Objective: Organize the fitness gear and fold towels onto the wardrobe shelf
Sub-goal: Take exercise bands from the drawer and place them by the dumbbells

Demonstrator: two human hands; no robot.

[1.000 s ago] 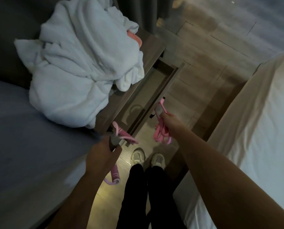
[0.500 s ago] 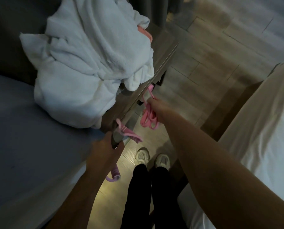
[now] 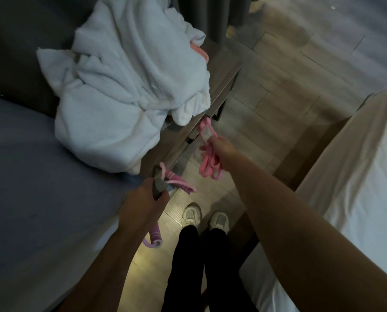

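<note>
The left hand [image 3: 145,200] is closed round the grey handle of a purple exercise cord [image 3: 179,183]. A few strands sprout just above the fist, and a foam-sleeved end hangs below the wrist toward the floor [image 3: 278,86]. The right hand [image 3: 221,147] grips a bunch of pink bands [image 3: 210,168]. Most of it dangles under the fingers, while one strap rises above them to the front edge of the nightstand [image 3: 224,70] — touching or merely close, I cannot tell. The white towels [image 3: 129,91] lie in an unfolded heap on the nightstand top, beyond both grips.

The loose ends are the likely trouble. The raised strap could catch on the nightstand's corner as the hand pulls away, and the end under the left wrist could drop among the shoes [image 3: 191,216]. A brush against the overhanging towel fold would drag the heap down.
</note>
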